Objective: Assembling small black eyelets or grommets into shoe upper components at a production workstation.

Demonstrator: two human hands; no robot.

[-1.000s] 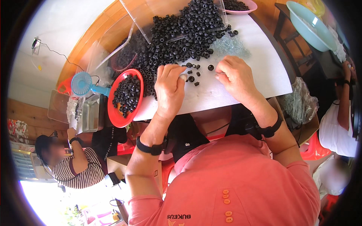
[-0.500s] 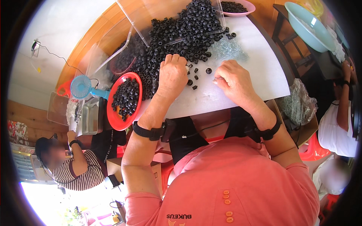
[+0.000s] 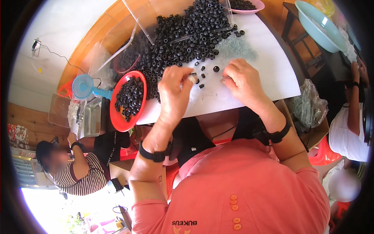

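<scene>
My left hand (image 3: 173, 93) is just in front of a heap of small black hollow plastic parts (image 3: 187, 39). Its thumb, wrapped in a white covering, and forefinger close on one small black plastic part (image 3: 193, 74). Across the white tabletop (image 3: 218, 99), my right hand (image 3: 244, 82) has its thumb and fingers pinched together. Whatever lies in that pinch is too small to make out. Between the hands lie several loose black pieces (image 3: 203, 75) and one round black part (image 3: 216, 69). Small clear, glinting pieces (image 3: 235, 48) are spread beyond my right hand.
A red bowl (image 3: 126, 124) of black parts stands at the left, beside a blue fan (image 3: 83, 86). The clear bin (image 3: 230, 19) lies tipped behind the heap. A pink bowl (image 3: 257, 6) is at the back. People sit on both sides; a bagged carton (image 3: 311, 105) stands right.
My left hand has drawn back from the heap, toward me and slightly left, and its thumb and forefinger now show with a black part. My right hand has barely shifted, still pinched.
</scene>
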